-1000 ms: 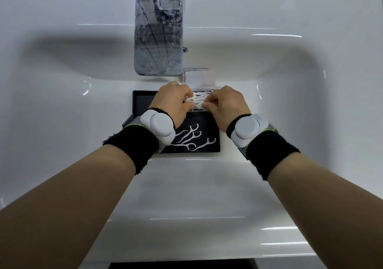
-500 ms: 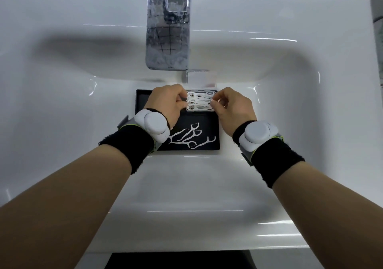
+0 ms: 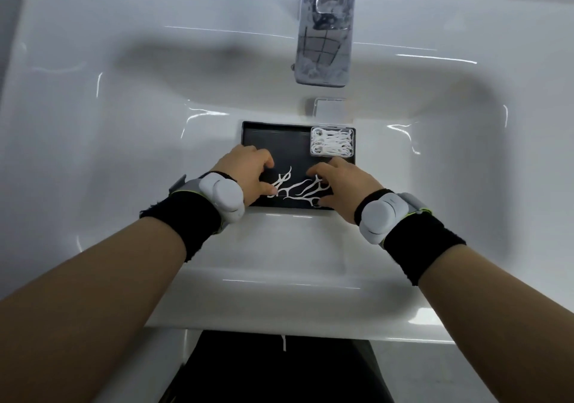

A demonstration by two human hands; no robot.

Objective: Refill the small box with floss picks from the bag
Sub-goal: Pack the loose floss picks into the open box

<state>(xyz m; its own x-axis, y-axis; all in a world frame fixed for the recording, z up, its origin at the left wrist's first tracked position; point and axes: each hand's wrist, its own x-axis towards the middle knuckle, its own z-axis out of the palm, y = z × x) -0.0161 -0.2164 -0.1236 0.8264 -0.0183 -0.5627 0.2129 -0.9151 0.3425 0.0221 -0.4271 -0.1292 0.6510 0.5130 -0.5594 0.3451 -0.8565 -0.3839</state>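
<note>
Your left hand (image 3: 248,172) and right hand (image 3: 338,182) rest on the black tray (image 3: 273,135) in the white sink (image 3: 124,123), fingers touching the loose floss picks (image 3: 298,189). The small box (image 3: 332,141), packed with picks, sits in the tray's far right corner, below the faucet (image 3: 324,29).

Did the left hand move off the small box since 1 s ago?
Yes. The left hand has pulled back toward the near edge of the black tray, away from the small box, onto the loose floss picks.
</note>
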